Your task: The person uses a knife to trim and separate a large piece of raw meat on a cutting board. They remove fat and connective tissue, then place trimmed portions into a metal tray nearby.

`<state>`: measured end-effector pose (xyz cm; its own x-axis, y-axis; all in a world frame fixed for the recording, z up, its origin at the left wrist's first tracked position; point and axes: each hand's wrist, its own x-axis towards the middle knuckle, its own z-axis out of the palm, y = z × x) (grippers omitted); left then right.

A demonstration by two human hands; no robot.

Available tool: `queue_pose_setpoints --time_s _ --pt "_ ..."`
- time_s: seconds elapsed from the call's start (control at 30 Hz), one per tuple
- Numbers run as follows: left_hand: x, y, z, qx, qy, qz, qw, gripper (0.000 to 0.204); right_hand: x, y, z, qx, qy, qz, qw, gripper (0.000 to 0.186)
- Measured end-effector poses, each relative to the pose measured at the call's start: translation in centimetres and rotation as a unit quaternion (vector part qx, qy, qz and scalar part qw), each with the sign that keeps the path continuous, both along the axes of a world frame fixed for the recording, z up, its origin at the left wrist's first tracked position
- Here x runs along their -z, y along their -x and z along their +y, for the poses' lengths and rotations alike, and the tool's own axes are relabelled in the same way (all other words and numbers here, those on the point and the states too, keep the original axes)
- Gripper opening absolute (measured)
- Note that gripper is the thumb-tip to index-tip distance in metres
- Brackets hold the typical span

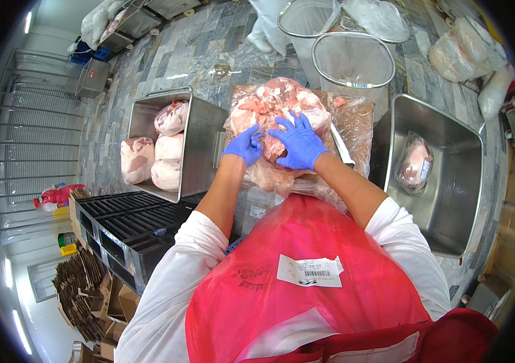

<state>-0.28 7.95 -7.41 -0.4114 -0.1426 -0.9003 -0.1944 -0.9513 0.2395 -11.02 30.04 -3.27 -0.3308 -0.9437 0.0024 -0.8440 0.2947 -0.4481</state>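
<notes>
A large piece of raw, pink meat with pale fat [278, 97] lies in front of me on a plastic-covered surface [354, 130]. My left hand [245, 146], in a blue glove, is closed with its curled fingers at the meat's near left edge. My right hand [299, 144], gloved the same way, lies on the meat with its fingers spread and holds nothing. Just right of that hand rests a long, pale, knife-like blade [341, 144] with a dark end. Clear plastic wrap [278, 179] bunches under the meat's near side.
At left, a metal tub [203, 139] holds several large meat pieces. Another metal tub [439, 224] at right contains one plastic-wrapped piece [416, 166]. Hoop-rimmed, bag-lined bins [354, 60] stand beyond the work surface. Black pallets [130, 230] are stacked at lower left.
</notes>
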Motion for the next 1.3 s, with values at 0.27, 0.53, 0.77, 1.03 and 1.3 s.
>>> queue_pose_setpoints --time_s 0.27,0.53,0.77,1.03,1.3 --pt "1.0 0.7 -0.1 -0.022 0.025 -0.034 0.999 0.017 -0.6 -0.5 0.1 0.003 -0.006 -0.002 1.0 0.081" --pt "1.5 -0.8 0.7 0.018 0.122 -0.017 0.992 0.025 -0.5 -0.3 0.2 0.0 -0.014 0.001 1.0 0.077" --pt "0.3 -0.9 1.8 0.04 0.201 -0.043 0.978 0.021 -0.7 -0.1 0.4 -0.001 -0.025 -0.003 1.0 0.077" --pt "5.4 -2.7 -0.9 0.079 0.259 -0.07 0.96 0.012 -0.8 -0.2 0.1 -0.019 -0.036 0.006 0.999 0.083" --pt "2.1 -1.5 0.5 0.126 0.326 -0.111 0.93 0.009 -0.6 0.3 0.6 -0.012 -0.054 0.011 0.998 0.086"
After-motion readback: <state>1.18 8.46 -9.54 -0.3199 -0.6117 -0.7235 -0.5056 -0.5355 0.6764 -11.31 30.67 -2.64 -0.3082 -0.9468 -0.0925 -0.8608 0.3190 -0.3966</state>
